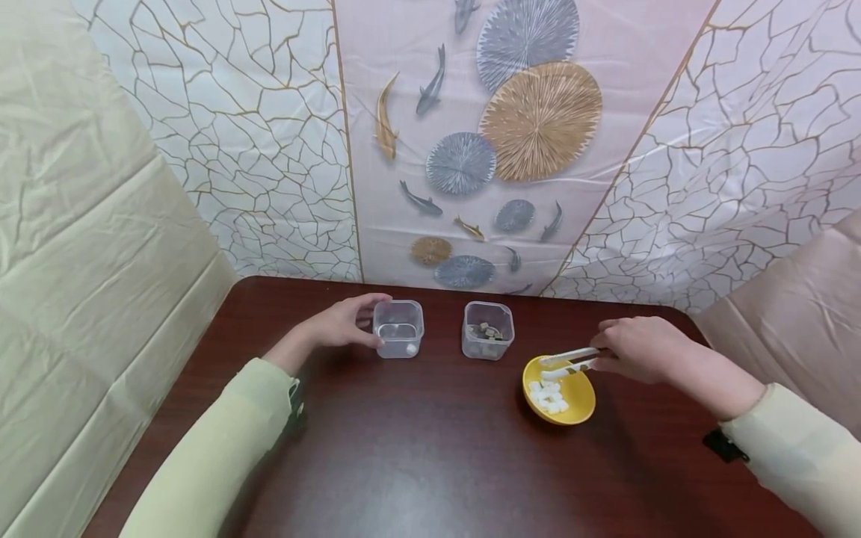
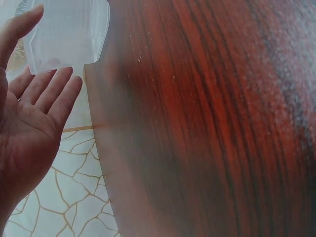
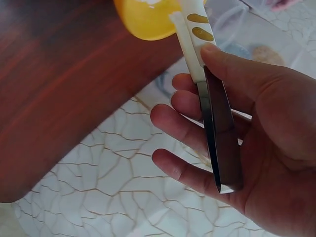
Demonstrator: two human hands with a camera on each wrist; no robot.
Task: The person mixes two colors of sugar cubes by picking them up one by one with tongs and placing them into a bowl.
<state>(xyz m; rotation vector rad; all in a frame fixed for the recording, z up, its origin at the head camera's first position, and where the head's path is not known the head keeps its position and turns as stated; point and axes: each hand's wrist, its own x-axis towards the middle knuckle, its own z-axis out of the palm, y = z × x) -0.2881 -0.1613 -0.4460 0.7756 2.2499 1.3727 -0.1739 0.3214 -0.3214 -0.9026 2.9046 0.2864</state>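
Note:
My left hand [image 1: 343,321] rests against the left side of a clear plastic container [image 1: 398,329], thumb at its front and fingers toward the back. One small white piece [image 1: 411,349] lies in that container. In the right wrist view, my right hand [image 3: 261,123] grips a pair of tongs [image 3: 217,128] with white tips and dark metal arms. Their tips [image 1: 554,373] are slightly apart over a yellow bowl [image 1: 584,403]. Several white pieces [image 1: 548,397] lie in the bowl under the tips. Whether the tips hold a piece cannot be made out.
A second clear container [image 1: 487,351] with several brownish pieces [image 1: 487,331] stands between the first container and the bowl. All stand on a dark reddish wooden table [image 1: 417,463]. Patterned cloth [image 1: 269,134] rises behind the table's far edge.

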